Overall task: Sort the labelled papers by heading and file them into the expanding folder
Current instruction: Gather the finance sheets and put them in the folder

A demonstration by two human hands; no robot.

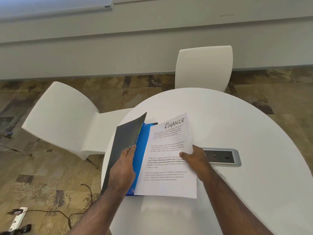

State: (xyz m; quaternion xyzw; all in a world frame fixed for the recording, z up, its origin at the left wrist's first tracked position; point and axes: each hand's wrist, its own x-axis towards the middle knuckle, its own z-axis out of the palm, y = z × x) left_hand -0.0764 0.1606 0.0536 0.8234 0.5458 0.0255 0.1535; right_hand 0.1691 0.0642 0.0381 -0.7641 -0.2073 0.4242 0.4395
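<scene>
Paper pinched by right hand fingers, over folder.

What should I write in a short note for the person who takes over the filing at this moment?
Left hand: holds the grey cover of the expanding folder open, fingers at its edge.
Right hand: pinches the FINANCE paper at its right edge, over the blue inside of the folder.
The folder lies on the white round table. No other loose papers are in view.
Done: cannot tell what is already filed.
Left: slip the FINANCE paper into its pocket.
</scene>
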